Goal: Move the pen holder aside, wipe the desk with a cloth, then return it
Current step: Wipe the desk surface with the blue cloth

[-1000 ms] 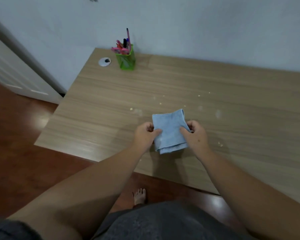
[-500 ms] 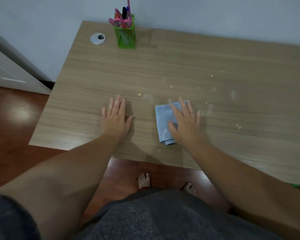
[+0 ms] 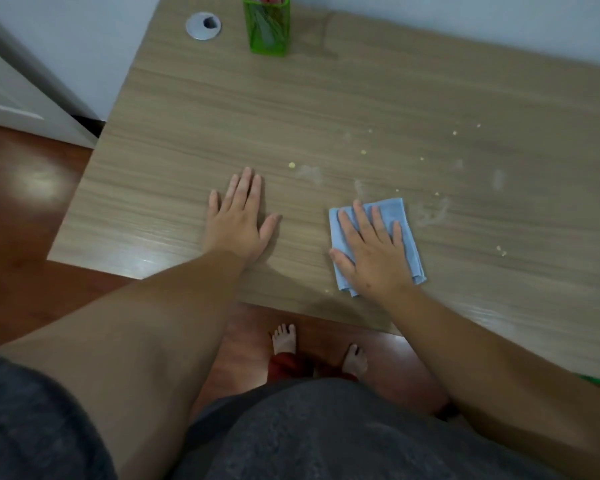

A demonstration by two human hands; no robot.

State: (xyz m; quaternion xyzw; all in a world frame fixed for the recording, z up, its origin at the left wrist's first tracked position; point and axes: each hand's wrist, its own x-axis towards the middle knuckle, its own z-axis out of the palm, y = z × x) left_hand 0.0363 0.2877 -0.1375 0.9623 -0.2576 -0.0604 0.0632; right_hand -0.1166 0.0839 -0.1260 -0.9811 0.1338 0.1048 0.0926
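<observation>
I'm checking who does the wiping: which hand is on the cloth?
The right hand, pressed flat on the blue cloth. The left hand lies flat on the bare desk.

A second ago I hold the folded blue cloth (image 3: 392,216) up between both hands — now it lies flat on the desk (image 3: 395,109) under my right hand (image 3: 371,251), fingers spread. My left hand (image 3: 238,220) has let go and presses palm-down on bare wood, apart from the cloth. My view has tipped lower too — the green pen holder (image 3: 265,29) is now cut off at the top edge.
</observation>
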